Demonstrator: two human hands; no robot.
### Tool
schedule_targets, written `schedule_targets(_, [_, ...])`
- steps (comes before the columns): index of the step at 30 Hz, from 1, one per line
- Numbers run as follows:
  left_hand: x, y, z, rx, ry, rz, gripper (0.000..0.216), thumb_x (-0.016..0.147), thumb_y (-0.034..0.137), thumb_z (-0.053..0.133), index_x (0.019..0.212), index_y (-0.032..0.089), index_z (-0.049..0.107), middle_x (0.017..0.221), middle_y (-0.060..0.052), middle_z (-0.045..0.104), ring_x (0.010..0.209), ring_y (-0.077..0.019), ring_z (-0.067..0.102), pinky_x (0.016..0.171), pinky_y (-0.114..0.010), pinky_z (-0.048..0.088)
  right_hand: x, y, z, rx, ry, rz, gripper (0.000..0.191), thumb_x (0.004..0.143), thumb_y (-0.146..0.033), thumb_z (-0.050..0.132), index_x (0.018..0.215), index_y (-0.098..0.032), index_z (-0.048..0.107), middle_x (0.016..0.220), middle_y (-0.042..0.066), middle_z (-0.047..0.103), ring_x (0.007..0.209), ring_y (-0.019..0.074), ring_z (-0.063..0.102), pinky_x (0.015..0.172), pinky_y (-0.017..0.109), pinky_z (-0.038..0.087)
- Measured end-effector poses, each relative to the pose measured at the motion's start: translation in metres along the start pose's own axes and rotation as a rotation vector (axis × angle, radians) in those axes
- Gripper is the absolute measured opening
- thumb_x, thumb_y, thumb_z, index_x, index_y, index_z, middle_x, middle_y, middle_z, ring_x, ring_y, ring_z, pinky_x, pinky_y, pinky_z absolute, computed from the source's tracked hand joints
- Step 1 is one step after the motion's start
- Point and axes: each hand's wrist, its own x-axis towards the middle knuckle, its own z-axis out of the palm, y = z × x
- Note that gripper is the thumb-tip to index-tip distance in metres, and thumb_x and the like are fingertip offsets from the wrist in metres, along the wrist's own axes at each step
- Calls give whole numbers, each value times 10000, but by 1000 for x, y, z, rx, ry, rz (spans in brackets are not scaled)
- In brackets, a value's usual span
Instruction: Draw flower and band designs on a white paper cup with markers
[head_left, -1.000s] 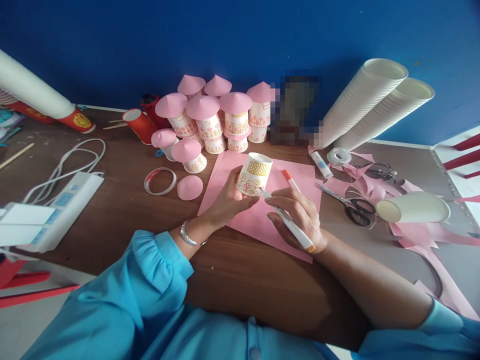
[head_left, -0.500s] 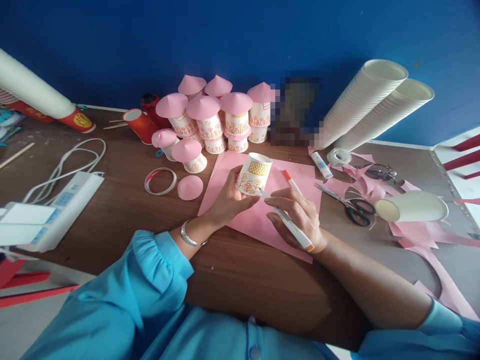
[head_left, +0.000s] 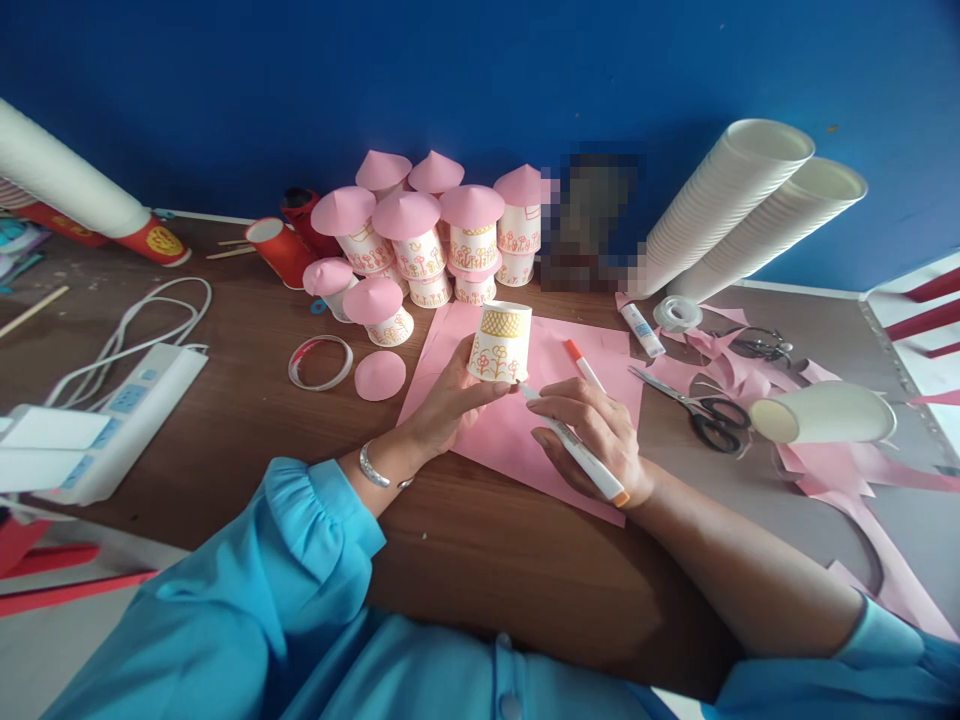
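Observation:
A white paper cup (head_left: 501,345), upside down with a yellow lattice band and orange-yellow flowers drawn on it, is gripped by my left hand (head_left: 448,400) from its left and lower side. My right hand (head_left: 596,430) is closed round a white marker (head_left: 577,455) with an orange end. The marker's tip is close to the cup's lower right rim; I cannot tell whether it touches. Under both hands lies pink paper (head_left: 517,440), and an orange-capped marker (head_left: 583,362) rests on it just beyond my right hand.
Several decorated cups with pink cone roofs (head_left: 406,215) stand at the back. Scissors (head_left: 697,405), a glue tube (head_left: 642,330), tape (head_left: 678,313), a loose cup (head_left: 825,412) and pink scraps lie right. Tall cup stacks (head_left: 727,210) lean there. A power strip (head_left: 139,410) is left.
My left hand has turned the cup and shifted it slightly left, so the lattice and flowers face differently and it stands more upright. My right hand with the marker has barely moved.

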Motion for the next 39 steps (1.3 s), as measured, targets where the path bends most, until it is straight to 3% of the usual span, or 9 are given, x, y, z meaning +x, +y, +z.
schedule_targets(9, [2, 1, -2, -126, -28, -26, 549, 749, 286, 861, 1248, 247, 635, 1049, -30, 756, 1014, -236, 733, 1054, -463, 519, -4, 1, 0, 4, 14, 4, 318, 1065, -273, 593, 1378, -222, 621, 1005, 81, 747, 859, 220, 752, 707, 349, 649])
schedule_targets(14, [3, 1, -3, -214, -40, -38, 599, 749, 266, 841, 1310, 262, 630, 997, -29, 783, 976, -245, 757, 1065, -495, 542, -2, 0, 1, -41, 26, -7, 277, 1096, -302, 552, 1354, -219, 609, 1001, 79, 725, 833, 202, 745, 681, 324, 632])
schedule_targets(17, [2, 1, -3, -230, -44, -47, 589, 752, 242, 834, 1307, 261, 638, 1041, -32, 791, 984, -244, 766, 1074, -495, 543, -2, 1, 0, -72, 23, -17, 247, 1080, -225, 569, 1320, -238, 625, 980, 59, 694, 811, 181, 721, 659, 302, 611])
schedule_targets(22, [3, -2, -6, -171, -33, -32, 528, 759, 241, 861, 1242, 246, 647, 1111, -43, 774, 1047, -251, 760, 1100, -503, 528, -3, 6, -3, -109, 38, 45, 424, 1023, -106, 595, 1407, -286, 596, 1028, 56, 703, 910, 203, 733, 746, 341, 636])
schedule_targets(26, [4, -8, -11, -16, -15, 43, 653, 721, 277, 939, 1264, 267, 576, 1177, -39, 722, 1097, -242, 717, 1075, -480, 527, -2, 15, -6, -187, 98, 149, 403, 1018, -164, 633, 1399, -280, 570, 1092, 84, 704, 963, 240, 720, 800, 408, 651])
schedule_targets(31, [3, -9, -11, 357, 0, 195, 762, 702, 298, 968, 1291, 262, 487, 1318, -83, 620, 1199, -272, 640, 1052, -459, 519, -2, 27, -6, -206, 125, 261, 345, 1038, -190, 584, 1374, -262, 559, 1060, 82, 680, 939, 244, 691, 789, 420, 641])
schedule_targets(39, [6, -12, -11, 832, 52, 306, 677, 672, 342, 977, 1198, 239, 563, 1272, -137, 666, 1234, -377, 593, 1099, -551, 459, -4, 46, -6, -411, -100, 329, 343, 966, -186, 586, 1306, -212, 623, 1145, 140, 697, 1042, 317, 666, 836, 472, 617])
